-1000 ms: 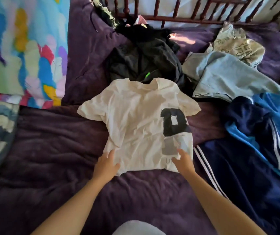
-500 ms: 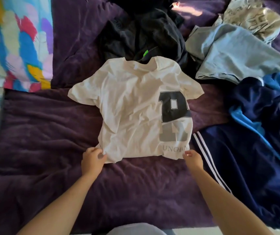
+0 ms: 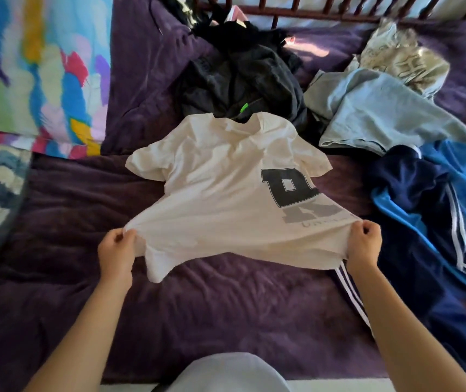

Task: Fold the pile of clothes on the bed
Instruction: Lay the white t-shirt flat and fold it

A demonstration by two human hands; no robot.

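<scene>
A white T-shirt [image 3: 220, 190] with a dark block letter print lies in the middle of the purple bedspread [image 3: 226, 315], collar away from me. My left hand [image 3: 117, 250] pinches its bottom left corner and my right hand [image 3: 364, 244] pinches its bottom right corner. The hem is lifted off the bed and stretched taut between both hands; the upper part still rests on the bed.
A black garment [image 3: 243, 77] lies behind the shirt. A light blue shirt [image 3: 381, 111] and a beige patterned cloth [image 3: 404, 58] sit back right. Navy and blue striped sportswear [image 3: 435, 222] covers the right. A colourful blanket [image 3: 34, 75] lies left; a wooden rail [image 3: 305, 12] runs behind.
Both hands went from resting on the shirt's lower edge to pinching its bottom corners, then lifted the hem and pulled it wide and taut.
</scene>
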